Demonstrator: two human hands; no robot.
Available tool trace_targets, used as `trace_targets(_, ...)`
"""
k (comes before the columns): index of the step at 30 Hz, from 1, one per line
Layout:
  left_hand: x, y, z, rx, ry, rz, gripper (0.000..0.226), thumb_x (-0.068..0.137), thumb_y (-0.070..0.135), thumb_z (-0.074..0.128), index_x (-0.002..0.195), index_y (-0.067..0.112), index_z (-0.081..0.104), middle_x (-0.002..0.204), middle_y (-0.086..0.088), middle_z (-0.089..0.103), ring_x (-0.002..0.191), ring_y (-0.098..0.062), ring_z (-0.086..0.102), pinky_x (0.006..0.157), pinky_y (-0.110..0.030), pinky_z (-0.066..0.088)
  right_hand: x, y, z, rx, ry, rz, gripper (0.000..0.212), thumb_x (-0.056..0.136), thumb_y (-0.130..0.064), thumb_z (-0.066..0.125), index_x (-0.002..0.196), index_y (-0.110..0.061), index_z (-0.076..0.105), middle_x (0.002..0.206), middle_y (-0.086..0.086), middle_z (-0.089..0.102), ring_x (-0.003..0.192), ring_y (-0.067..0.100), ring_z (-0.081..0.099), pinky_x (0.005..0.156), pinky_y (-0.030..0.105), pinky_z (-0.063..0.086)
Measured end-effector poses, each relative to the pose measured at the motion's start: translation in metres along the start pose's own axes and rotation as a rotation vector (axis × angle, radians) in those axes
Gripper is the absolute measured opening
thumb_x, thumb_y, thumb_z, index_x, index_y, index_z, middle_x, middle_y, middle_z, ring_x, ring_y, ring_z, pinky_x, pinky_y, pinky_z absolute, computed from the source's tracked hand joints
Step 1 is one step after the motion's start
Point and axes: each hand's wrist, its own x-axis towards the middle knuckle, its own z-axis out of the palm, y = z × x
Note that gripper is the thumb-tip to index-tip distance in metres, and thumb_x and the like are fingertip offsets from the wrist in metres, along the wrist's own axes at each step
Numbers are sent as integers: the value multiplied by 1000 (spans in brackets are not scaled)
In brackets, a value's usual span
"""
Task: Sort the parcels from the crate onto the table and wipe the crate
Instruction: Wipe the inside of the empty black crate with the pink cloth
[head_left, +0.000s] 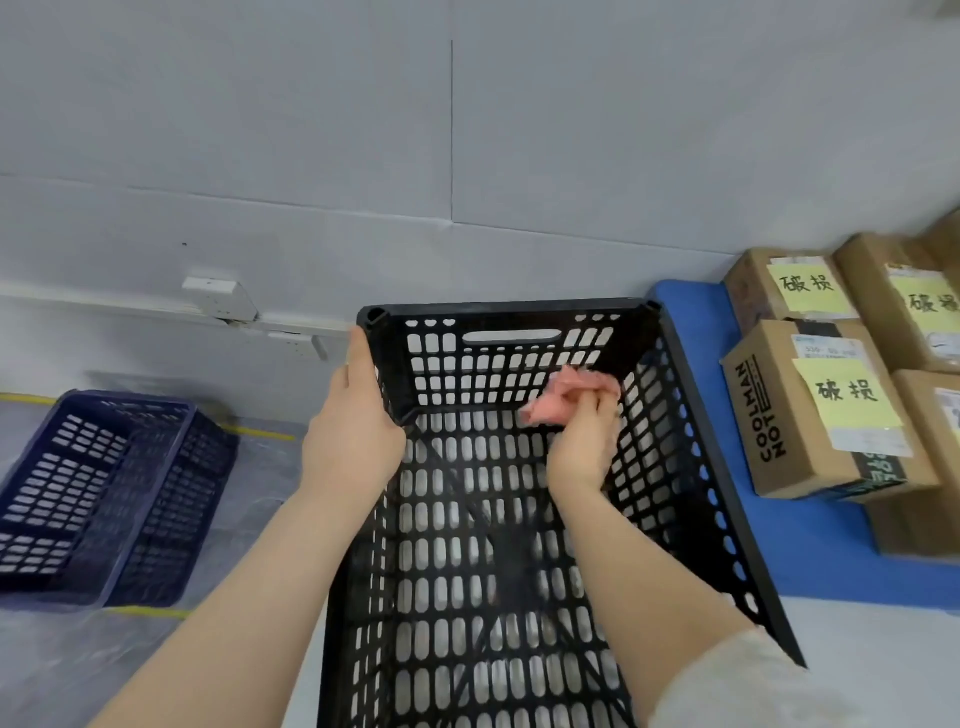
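Note:
A black perforated crate (691, 395) fills the middle of the view, with nothing inside but my hand and a cloth. My left hand (358, 415) grips its far left corner, fingers wrapped over the rim. My right hand (584, 436) is inside the crate near the far right corner and holds a crumpled pink cloth (566, 389) against the far wall. Cardboard parcels (810, 415) with yellow notes sit on the blue table (810, 551) at the right.
A dark blue perforated crate (104, 493) lies on the plastic-covered floor at the left. A grey wall with a white socket strip (218, 299) runs behind. More parcels (904, 296) stand at the table's far right.

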Motion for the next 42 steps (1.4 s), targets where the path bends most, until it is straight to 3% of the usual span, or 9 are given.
trace_targets(3,0,0,1,-3,9,13,86,84,2,43,153,24,-4,134,-16,43,90,-41,56,70,-40,41,-2,11,11,-134,-136,65,59,85,4,54,140,-15,41,149,6,30,131,32,37,104,46,41)
trace_targets(7,2,0,1,7,-7,-11,91,81,-1,43,153,25,-6,134,-15,42,90,-43,56,71,-42,42,15,-2,-19,135,-206,-15,35,84,-3,58,114,-20,64,128,4,51,100,12,56,76,12,43)
trace_targets(14,0,3,-1,7,-23,-28,94,81,-2,45,152,26,-9,134,-14,43,89,-40,56,69,-38,40,4,-36,-58,496,502,-244,37,84,-13,44,116,-27,56,125,-5,40,115,4,39,91,3,35)
trace_targets(17,0,4,-1,14,-25,-34,94,80,-2,45,152,26,-8,135,-14,43,93,-42,56,71,-39,40,6,-21,-39,278,342,-286,46,82,-4,49,123,-26,51,134,-1,39,120,13,41,98,19,40)
trace_targets(22,1,4,0,19,-32,-34,92,86,5,51,152,25,-10,144,-10,38,102,-39,57,71,-36,36,11,14,-9,-174,-369,-43,59,86,-8,59,140,-25,41,149,6,28,122,30,46,96,46,49)
trace_targets(26,0,5,-2,12,-39,-31,92,88,8,54,152,24,-11,142,-10,39,101,-36,58,70,-35,37,-3,-27,-29,320,-133,-87,24,88,-18,47,110,-18,57,118,5,54,85,5,54,66,20,45)
trace_targets(31,0,6,-3,9,-48,-29,88,81,-2,49,153,19,3,140,-12,37,97,-38,57,65,-37,35,-43,-107,-47,579,155,-700,31,80,-13,52,110,-12,60,112,7,50,100,18,50,83,23,43)
trace_targets(35,2,3,-1,-6,-39,-24,58,83,3,45,138,9,29,133,-15,40,99,-43,52,66,-38,32,-59,-138,-7,512,10,-758,42,80,6,56,121,-5,63,119,16,55,111,31,48,94,38,42)
trace_targets(42,2,2,1,11,-37,-29,87,90,13,51,153,23,-9,137,-10,40,101,-35,57,68,-34,34,-46,-70,58,107,-442,-662,42,94,-6,49,130,-25,58,135,-1,50,123,9,45,100,29,42)
